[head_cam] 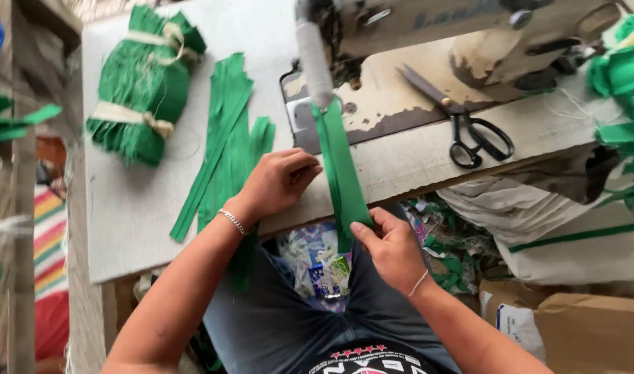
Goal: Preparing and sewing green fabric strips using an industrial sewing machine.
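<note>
Worn white sewing table (144, 215), old sewing machine (469, 34) at 1 o'clock; our left hand (279, 181) lies half-curled on the table edge, fingers touching the green strip (341, 166), which runs from under the needle down to 6 o'clock. Our right hand (393, 249) pinches the strip's lower end, thumb over fingers. Black scissors (469, 128) at 2 o'clock, loose green strips (227, 131) and tied green bundle (147, 83) at 10–11 o'clock, nothing blocking the strip.

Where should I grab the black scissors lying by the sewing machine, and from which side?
Take the scissors by the black handle loops, coming from the near table edge on the right hand side. The loops point toward the person and lie flat and clear on the table, while the blades point away toward the sewing machine base.
</note>
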